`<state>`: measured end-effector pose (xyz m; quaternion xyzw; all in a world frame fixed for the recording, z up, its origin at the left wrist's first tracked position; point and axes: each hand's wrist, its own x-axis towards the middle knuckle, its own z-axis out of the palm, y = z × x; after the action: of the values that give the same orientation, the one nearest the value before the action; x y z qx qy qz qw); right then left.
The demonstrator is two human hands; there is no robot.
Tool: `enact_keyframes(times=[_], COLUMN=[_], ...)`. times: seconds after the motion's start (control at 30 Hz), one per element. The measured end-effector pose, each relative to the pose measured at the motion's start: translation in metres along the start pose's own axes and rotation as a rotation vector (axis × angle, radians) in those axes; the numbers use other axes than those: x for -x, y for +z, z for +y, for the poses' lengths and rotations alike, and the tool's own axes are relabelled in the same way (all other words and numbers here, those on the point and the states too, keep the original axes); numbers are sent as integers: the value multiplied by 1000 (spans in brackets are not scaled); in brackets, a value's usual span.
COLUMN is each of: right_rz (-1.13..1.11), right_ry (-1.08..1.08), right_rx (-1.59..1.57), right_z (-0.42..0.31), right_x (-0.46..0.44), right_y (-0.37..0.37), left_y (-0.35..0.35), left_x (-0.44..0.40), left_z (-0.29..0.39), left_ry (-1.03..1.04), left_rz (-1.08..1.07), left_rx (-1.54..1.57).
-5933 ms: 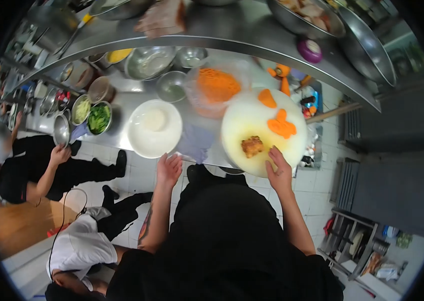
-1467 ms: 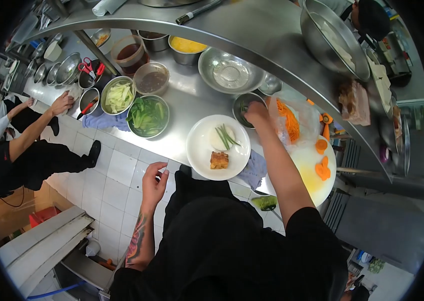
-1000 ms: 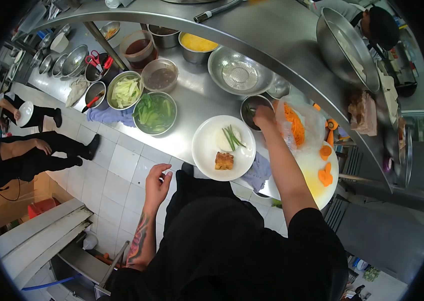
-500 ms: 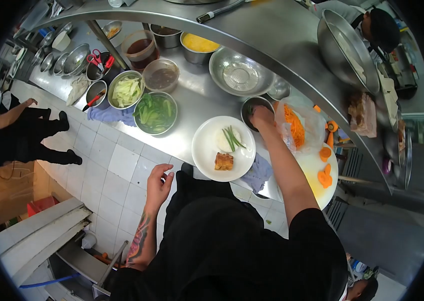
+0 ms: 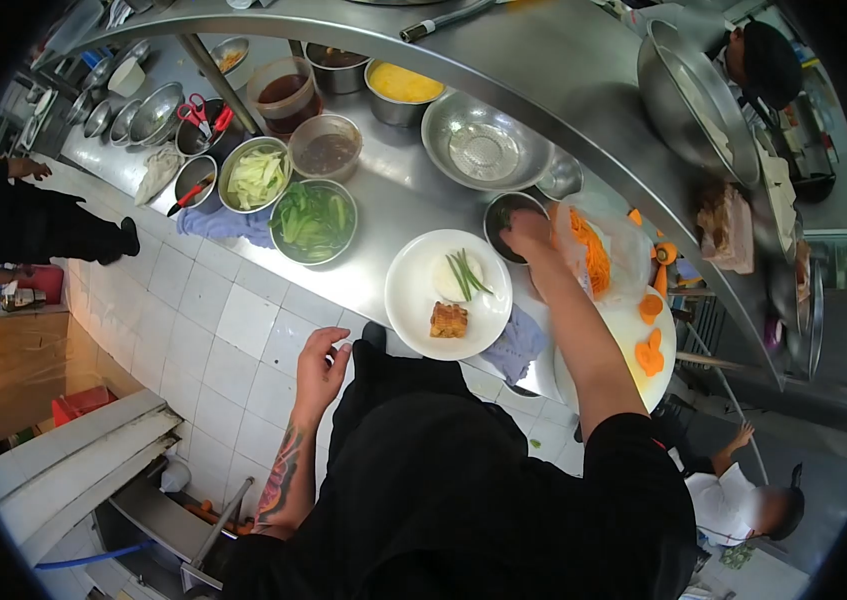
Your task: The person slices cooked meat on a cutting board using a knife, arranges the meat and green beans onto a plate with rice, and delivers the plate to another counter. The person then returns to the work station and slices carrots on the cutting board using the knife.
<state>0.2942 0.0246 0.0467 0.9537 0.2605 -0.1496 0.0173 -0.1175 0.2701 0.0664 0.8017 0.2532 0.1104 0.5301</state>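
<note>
A round white plate [image 5: 413, 300] lies at the counter's front edge. On it are a white round mound [image 5: 448, 275] topped with several green strips [image 5: 465, 272] and a browned block of food [image 5: 448, 320]. My right hand [image 5: 526, 235] reaches into a small metal bowl [image 5: 491, 212] behind the plate. Its fingers look bent together, and whatever they grip is hidden. Away from the counter, my left hand [image 5: 321, 368] hangs over the floor, open and holding nothing, thumb apart from the fingers.
Shredded carrot [image 5: 591, 258] in a clear bag and a white board [image 5: 633, 365] with carrot pieces lie right. Bowls of green leaves [image 5: 313, 220], pale cut vegetable [image 5: 256, 180] and yellow food [image 5: 403, 82] stand left and back. Overhead runs a steel shelf [image 5: 533, 60]. Co-workers [image 5: 43, 215] stand nearby.
My right hand stays in the small bowl, shifting only slightly. At left, a co-worker has moved; another in a white top has come into view at lower right.
</note>
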Motion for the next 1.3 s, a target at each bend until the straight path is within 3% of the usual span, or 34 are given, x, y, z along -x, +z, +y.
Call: enact_keyframes(times=[0.07, 0.13, 0.17, 0.23, 0.37, 0.47, 0.63, 0.67, 0.73, 0.8, 0.87, 0.9, 0.97, 1.1, 1.17, 1.3], right_rz=[-69, 0, -4, 119, 14, 33, 346, 350, 359, 367, 193, 198, 51, 55, 335, 447], right_ry=[42, -238, -231, -589, -647, -589, -269, -266, -9, 90, 303, 312, 373, 419, 235, 323], right_rx=[-114, -290, -294, -148, -91, -89, -342, -337, -451, -580, -786, -787, -1103, -999, -450, -729], right_z=[-13, -25, -32, -51, -72, -72, -35, -28, -13, -2, -9, -17, -35, -39, -27, 0], right_x=[19, 54, 63, 74, 80, 82, 115, 127, 155, 186, 218, 234, 258, 272, 269, 217], right_y=[-32, -49, -43, -32, -25, -25, -30, -24, 6, 46, 81, 84, 88, 80, 72, 61], left_y=[-2, -2, -2, 2, 11, 10, 9, 11, 25, 44, 64, 70, 82, 93, 102, 105], left_x=[0, -1, 0, -1, -10, -17, -24, -25, -28, -33, -43, -49, -61, -69, -69, -50], left_z=[2, 1, 0, 0, 5, 13, 5, 1, -11, -26, -38, -36, -31, -19, -25, -36], left_ry=[-4, -8, -1, 1, 85, 69, 75, 53, 4, -47, -156, -153, -444, -540, -511, -512], left_rz=[19, 26, 17, -24, -65, -85, -86, -89, -118, -146, -288, -297, -470, -531, -475, -387], left_rx=[-5, 1, 6, 0, 18, 22, 25, 39, 89, 133, 288, 287, 513, 553, 678, 720])
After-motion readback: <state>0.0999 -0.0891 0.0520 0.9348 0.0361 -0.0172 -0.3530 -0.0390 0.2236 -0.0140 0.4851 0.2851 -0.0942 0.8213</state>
